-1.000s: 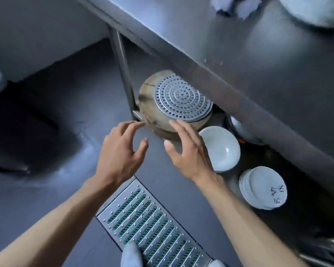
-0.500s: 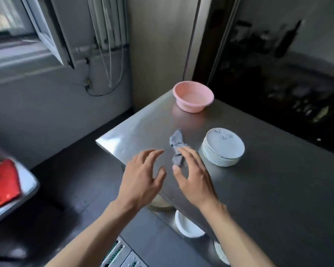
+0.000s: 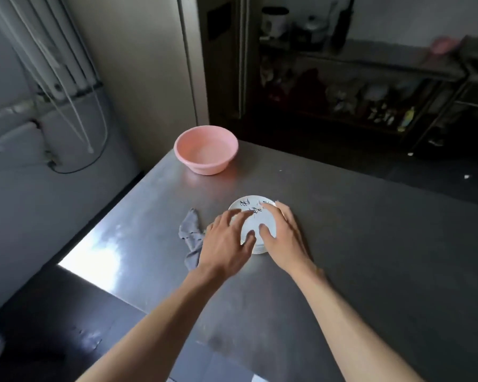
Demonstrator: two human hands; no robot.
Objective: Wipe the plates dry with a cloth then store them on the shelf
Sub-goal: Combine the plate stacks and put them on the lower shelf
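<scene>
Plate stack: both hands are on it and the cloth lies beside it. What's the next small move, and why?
Probably lift the top plate off the plate stack with the right hand while the left hand shifts to the grey cloth beside it. Both hands rest on the stack, neither holds the cloth, and each plate needs wiping before storage.

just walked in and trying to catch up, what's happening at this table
A person is at a steel table with both hands on a stack of white plates. The left hand lies over its left side and the right hand wraps its right edge; motion blur hides whether a plate is gripped yet. A grey cloth lies untouched just left of the stack, and a pink basin sits at the far corner.
</scene>
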